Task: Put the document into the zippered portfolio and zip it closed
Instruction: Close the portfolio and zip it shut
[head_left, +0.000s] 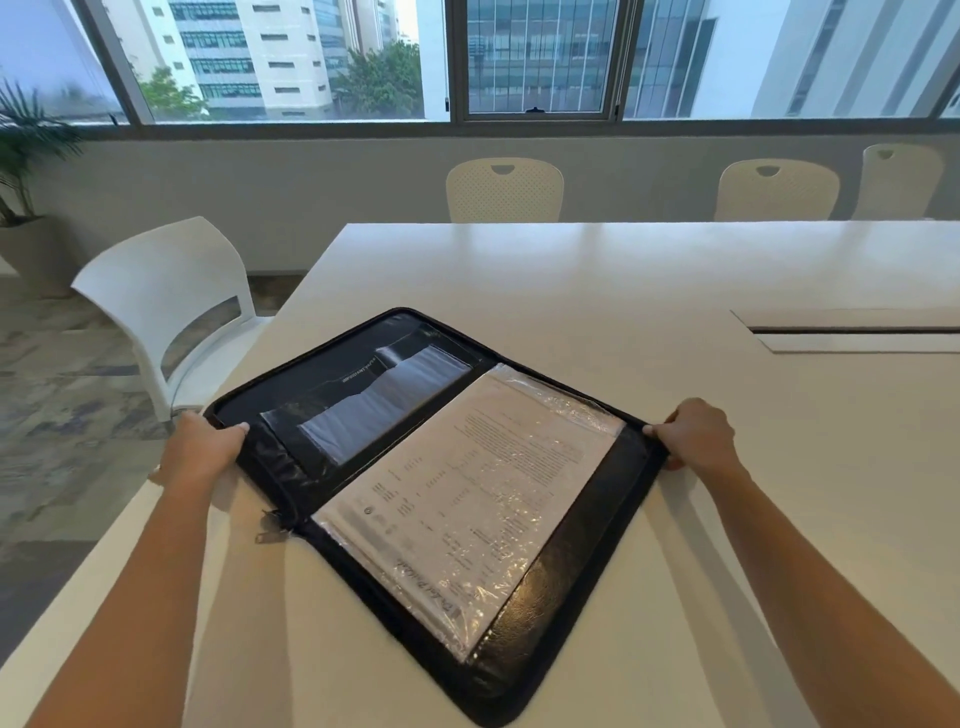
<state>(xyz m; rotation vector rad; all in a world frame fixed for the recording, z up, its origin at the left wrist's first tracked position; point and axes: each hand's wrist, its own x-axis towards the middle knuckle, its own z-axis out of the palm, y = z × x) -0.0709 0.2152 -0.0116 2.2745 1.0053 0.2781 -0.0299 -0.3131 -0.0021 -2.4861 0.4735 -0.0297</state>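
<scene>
Currently, the zippered portfolio (561, 587) lies fully open and flat on the white table (571, 270), turned at an angle near its corner. The document (467, 499), in a clear plastic sleeve, rests on the right-hand panel. Both arms reach forward, outstretched. The left hand (200, 449), at 9 o'clock, pinches the left cover's outer edge, thumb on top. The right hand (698, 431), at 3 o'clock, grips the right cover's corner, fingers curled over the zipper edge. Zipper pulls (270, 527) sit at the spine's near end.
</scene>
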